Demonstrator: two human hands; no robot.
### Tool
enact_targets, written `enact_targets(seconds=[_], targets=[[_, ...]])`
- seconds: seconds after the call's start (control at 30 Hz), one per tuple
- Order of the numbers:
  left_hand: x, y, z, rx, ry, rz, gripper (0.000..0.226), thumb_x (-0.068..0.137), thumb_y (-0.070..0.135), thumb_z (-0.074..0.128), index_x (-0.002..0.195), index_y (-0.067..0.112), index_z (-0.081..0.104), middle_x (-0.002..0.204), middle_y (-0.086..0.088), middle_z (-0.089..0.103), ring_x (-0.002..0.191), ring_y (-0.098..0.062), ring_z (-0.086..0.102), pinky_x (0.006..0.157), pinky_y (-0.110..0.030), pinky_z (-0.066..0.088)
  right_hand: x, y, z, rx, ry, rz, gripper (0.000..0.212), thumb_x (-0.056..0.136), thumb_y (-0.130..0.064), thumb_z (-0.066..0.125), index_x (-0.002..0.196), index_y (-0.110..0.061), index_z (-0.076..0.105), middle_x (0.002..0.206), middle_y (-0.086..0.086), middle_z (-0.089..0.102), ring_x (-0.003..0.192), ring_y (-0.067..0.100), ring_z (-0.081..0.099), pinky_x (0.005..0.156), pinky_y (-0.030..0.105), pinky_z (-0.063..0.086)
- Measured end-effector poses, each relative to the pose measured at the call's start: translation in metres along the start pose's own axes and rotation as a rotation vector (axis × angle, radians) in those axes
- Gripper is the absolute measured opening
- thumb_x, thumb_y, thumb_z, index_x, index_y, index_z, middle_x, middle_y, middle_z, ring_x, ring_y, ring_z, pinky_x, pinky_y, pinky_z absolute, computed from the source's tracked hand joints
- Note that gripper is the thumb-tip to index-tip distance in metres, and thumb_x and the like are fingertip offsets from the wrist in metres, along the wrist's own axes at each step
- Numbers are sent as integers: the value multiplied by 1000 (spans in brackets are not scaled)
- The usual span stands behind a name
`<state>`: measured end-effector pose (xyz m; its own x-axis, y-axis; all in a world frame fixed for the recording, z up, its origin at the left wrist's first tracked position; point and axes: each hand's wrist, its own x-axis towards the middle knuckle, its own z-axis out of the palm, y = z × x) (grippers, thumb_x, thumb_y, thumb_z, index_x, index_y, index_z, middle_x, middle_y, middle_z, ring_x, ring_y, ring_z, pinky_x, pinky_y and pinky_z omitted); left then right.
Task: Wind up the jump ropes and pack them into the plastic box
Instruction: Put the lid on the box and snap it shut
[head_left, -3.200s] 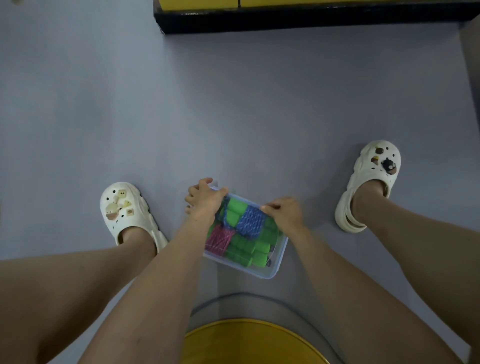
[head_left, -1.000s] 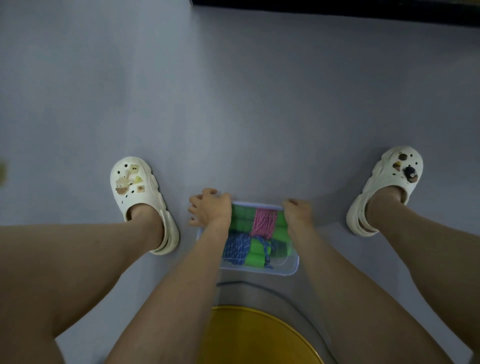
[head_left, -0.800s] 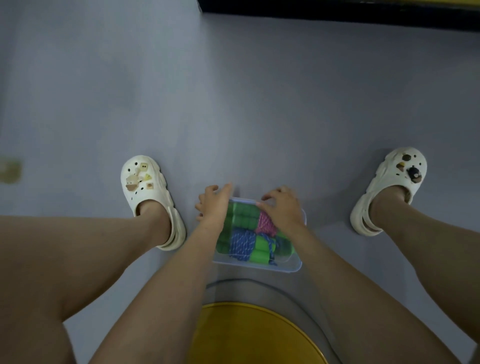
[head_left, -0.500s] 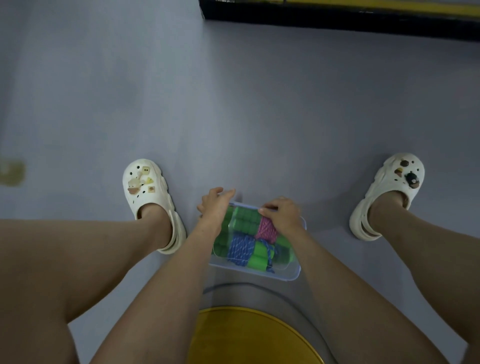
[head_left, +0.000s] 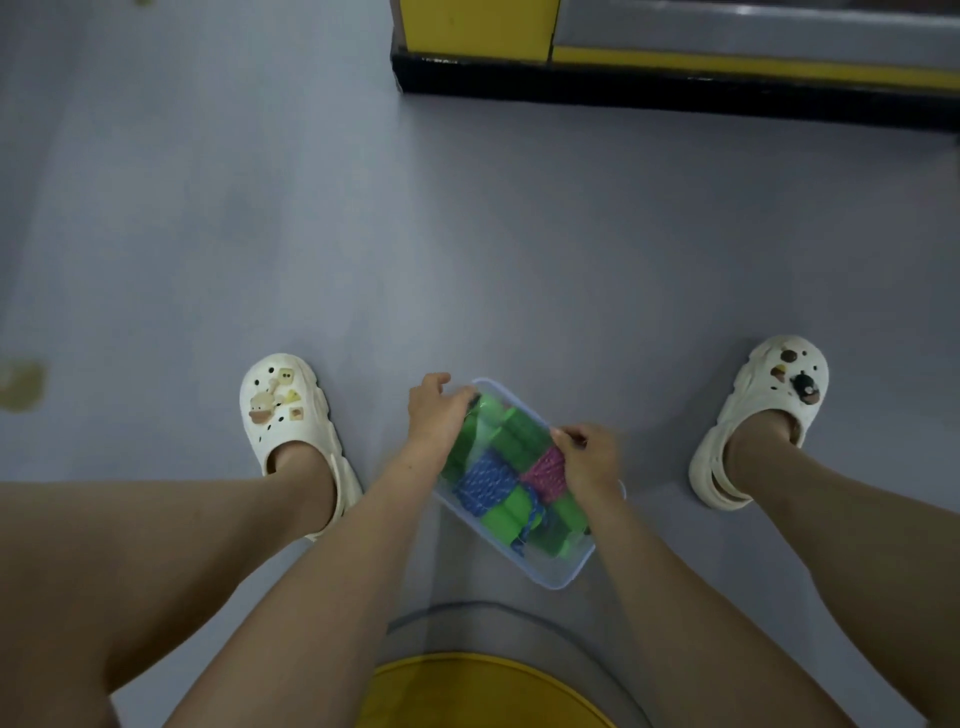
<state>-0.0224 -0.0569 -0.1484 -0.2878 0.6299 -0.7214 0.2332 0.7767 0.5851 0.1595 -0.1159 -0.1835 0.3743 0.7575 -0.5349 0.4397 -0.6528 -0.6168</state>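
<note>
Grey floor (head_left: 260, 208); yellow round seat (head_left: 483, 696) at bottom edge; white clogs (head_left: 283, 410) on both feet; clear plastic box (head_left: 550, 574) on floor between feet, askew; left hand (head_left: 436, 415) fingers curled over far-left rim, right hand (head_left: 589, 457) fingers curled on right rim, both gripping box; inside, wound blue jump rope (head_left: 485, 480), pink jump rope (head_left: 548, 470), green handles (head_left: 519, 431).

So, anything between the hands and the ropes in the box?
Nothing visible. The ropes lie in the box, no lid seen; left hand grips its far corner, right hand its rim beside the pink rope.
</note>
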Motion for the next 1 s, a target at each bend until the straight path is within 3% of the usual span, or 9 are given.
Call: enact_targets(seconds=[0.07, 0.17, 0.27, 0.4, 0.63, 0.73, 0.8, 0.9, 1.0], targets=[[-7, -1, 2, 299, 87, -77, 56, 85, 34, 62, 134, 12, 47, 139, -15, 37, 124, -33, 44, 105, -37, 37, -5, 5, -7, 38, 161, 114, 18, 90, -22, 61, 91, -7, 71, 92, 14, 69, 85, 29, 64, 76, 34, 48], [-17, -12, -1, 439, -78, -261, 59, 92, 42, 52, 135, 2, 45, 141, -20, 41, 124, -35, 46, 100, -35, 36, -13, 12, -14, 130, 315, 311, 29, 93, -25, 57, 94, 2, 67, 95, 22, 68, 90, 37, 63, 74, 37, 44], [-36, -23, 0, 294, -307, -254, 48, 93, 37, 56, 118, -5, 58, 102, -20, 63, 81, -28, 61, 75, -36, 46, -20, 17, -16, 118, 206, 295, 27, 91, -24, 60, 88, 1, 68, 88, 21, 68, 80, 30, 62, 65, 30, 39], [-36, -41, 8, 203, -283, -112, 27, 93, 17, 60, 107, -5, 63, 97, -23, 67, 74, -24, 61, 68, -33, 50, -20, 13, -26, 168, 44, 241, 17, 88, -12, 63, 76, -1, 66, 74, 19, 62, 71, 19, 52, 53, 25, 35], [-15, -35, 14, 197, -159, 27, 32, 100, 23, 44, 123, 3, 55, 118, -19, 62, 104, -33, 61, 86, -39, 49, -10, -9, -11, 450, -24, 239, 23, 90, -5, 58, 112, -11, 61, 94, 8, 64, 86, 22, 60, 72, 30, 51], [-10, -29, 14, 242, -136, -100, 48, 101, 36, 39, 124, -3, 53, 125, -26, 57, 111, -38, 57, 92, -43, 48, 4, 1, 23, 347, -109, 262, 59, 84, -18, 64, 137, -26, 41, 124, 9, 59, 110, 31, 59, 95, 47, 49], [-20, -34, 13, 275, -205, -306, 66, 99, 50, 33, 135, -5, 44, 132, -28, 51, 112, -43, 56, 91, -45, 48, 5, 14, 37, 278, -109, 409, 60, 89, -30, 59, 142, -12, 36, 137, 17, 49, 120, 35, 52, 101, 47, 43], [-47, -37, 12, 27, -271, -583, 74, 95, 62, 28, 143, 6, 30, 104, -23, 60, 73, -38, 65, 64, -44, 51, -22, 6, 26, 481, -201, 685, 55, 90, -53, 51, 119, -6, 52, 114, 21, 59, 88, 36, 62, 73, 45, 53], [-45, -41, 23, -293, -226, -537, 61, 99, 50, 33, 132, 0, 43, 78, -17, 59, 54, -28, 59, 50, -39, 51, -27, 9, 23, 765, -152, 717, 39, 94, -37, 53, 100, 1, 59, 85, 21, 63, 70, 31, 60, 64, 45, 52]])
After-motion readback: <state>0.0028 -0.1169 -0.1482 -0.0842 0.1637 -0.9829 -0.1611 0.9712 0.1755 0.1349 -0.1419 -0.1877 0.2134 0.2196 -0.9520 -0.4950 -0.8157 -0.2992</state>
